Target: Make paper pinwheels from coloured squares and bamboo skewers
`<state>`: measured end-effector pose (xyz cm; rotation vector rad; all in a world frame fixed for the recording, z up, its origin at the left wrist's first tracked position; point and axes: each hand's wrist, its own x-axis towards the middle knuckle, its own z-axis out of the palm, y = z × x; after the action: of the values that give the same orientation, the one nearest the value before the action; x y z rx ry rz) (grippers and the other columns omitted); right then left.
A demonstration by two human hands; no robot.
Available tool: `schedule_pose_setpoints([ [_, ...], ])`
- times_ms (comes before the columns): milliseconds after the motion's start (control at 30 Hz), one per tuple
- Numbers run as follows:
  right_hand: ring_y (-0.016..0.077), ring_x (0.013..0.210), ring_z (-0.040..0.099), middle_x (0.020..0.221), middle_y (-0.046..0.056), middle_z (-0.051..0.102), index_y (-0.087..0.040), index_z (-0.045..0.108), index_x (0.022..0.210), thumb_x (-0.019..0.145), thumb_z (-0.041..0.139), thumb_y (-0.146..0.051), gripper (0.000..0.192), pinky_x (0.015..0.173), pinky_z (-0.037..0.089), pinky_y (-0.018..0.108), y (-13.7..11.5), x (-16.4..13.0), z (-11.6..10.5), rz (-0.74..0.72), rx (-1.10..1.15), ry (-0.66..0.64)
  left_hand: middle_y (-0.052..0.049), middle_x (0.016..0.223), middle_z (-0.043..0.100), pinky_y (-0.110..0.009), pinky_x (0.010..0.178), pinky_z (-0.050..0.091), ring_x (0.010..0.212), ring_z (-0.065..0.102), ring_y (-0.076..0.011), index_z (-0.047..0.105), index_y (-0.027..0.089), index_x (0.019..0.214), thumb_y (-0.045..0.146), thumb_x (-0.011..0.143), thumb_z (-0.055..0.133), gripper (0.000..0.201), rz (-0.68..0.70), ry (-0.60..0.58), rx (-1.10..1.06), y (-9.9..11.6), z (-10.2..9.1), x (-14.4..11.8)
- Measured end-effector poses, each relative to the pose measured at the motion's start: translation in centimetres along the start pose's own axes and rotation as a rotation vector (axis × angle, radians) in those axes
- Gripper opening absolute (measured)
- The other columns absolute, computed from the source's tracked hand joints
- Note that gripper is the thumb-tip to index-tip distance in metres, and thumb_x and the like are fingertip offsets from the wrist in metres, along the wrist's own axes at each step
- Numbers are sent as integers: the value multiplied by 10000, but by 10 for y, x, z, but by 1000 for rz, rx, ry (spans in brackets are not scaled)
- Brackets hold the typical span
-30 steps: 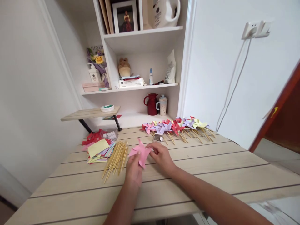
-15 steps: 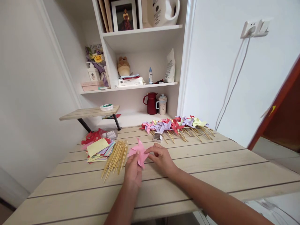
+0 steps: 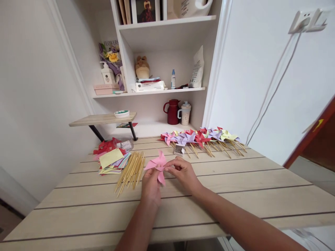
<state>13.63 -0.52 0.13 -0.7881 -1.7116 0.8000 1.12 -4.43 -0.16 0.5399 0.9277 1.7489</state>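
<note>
A pink paper pinwheel head (image 3: 157, 165) is held just above the wooden table (image 3: 235, 188). My left hand (image 3: 151, 184) grips it from below and behind. My right hand (image 3: 183, 173) pinches its middle from the right with fingertips together. A bundle of bamboo sticks (image 3: 131, 170) lies just left of my hands. Beside it sits a stack of coloured paper squares (image 3: 112, 160) with a yellow sheet on top.
A row of finished pinwheels on sticks (image 3: 201, 139) lies along the far side of the table, with a small box (image 3: 179, 150) in front. A low wooden riser (image 3: 102, 120) holds a tape roll (image 3: 121, 113). Shelves behind hold a red jug (image 3: 172, 112), a mug and bottles.
The view has shifted a little. Both hands stay on the pink pinwheel, and my right fingertips have closed in on its middle.
</note>
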Motion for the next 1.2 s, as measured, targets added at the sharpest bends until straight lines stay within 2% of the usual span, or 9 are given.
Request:
schedule_pose_setpoints([
  [100,160,625,402,645,-8,440,-232,784,762,797,726,-462,240,596,332,286,0,0,0,28,30,-12,-21,769,714,-230,663,450,680,592,-112,710,156,698,287,506,887,292,6,5,-8,0,0,0],
  [267,136,589,376,624,-21,462,-190,710,674,715,769,-476,296,567,308,281,2,4,-1,181,143,38,25,584,616,-220,540,391,542,497,-88,691,151,655,357,510,912,335,19,10,-8,0,-1,-1],
  [367,124,567,349,591,-35,437,-186,653,615,681,783,-494,340,548,294,275,2,7,-1,249,174,57,10,620,643,-228,582,429,571,530,-94,701,136,674,361,504,926,360,25,0,-19,1,0,-3],
  [433,126,578,355,604,-33,449,-185,661,621,688,783,-478,324,554,298,276,2,7,-2,241,176,62,-5,663,672,-226,613,447,604,557,-97,707,127,682,339,499,933,360,24,4,-31,1,0,-3],
  [633,170,708,465,770,14,578,-227,772,804,762,759,-410,188,679,377,313,4,8,-9,111,154,101,-33,752,718,-223,644,467,652,588,-102,742,116,727,307,475,943,375,7,27,-52,2,1,-2],
  [767,180,731,472,777,13,530,-254,796,813,760,772,-379,137,692,393,320,3,8,-12,83,114,99,-18,698,701,-217,640,458,637,582,-99,724,125,677,289,491,932,324,15,33,-51,2,0,-2],
  [900,175,726,467,754,6,473,-260,809,818,767,767,-340,104,685,394,310,-1,5,-11,41,40,31,-33,696,705,-216,623,449,641,601,-110,718,124,673,320,533,911,308,23,-7,-49,0,-1,-1],
  [1067,154,653,434,708,0,509,-239,795,958,831,664,-305,194,623,364,288,-4,4,-11,64,15,7,-44,742,730,-220,655,491,683,644,-124,721,129,739,264,556,909,295,36,84,-117,1,-4,3],
  [1200,125,503,373,538,-68,400,-222,719,1170,858,560,-256,351,545,323,266,-4,2,-10,169,61,-137,-62,841,755,-237,692,526,752,680,-142,728,138,827,148,678,831,182,7,158,-187,8,-8,9],
])
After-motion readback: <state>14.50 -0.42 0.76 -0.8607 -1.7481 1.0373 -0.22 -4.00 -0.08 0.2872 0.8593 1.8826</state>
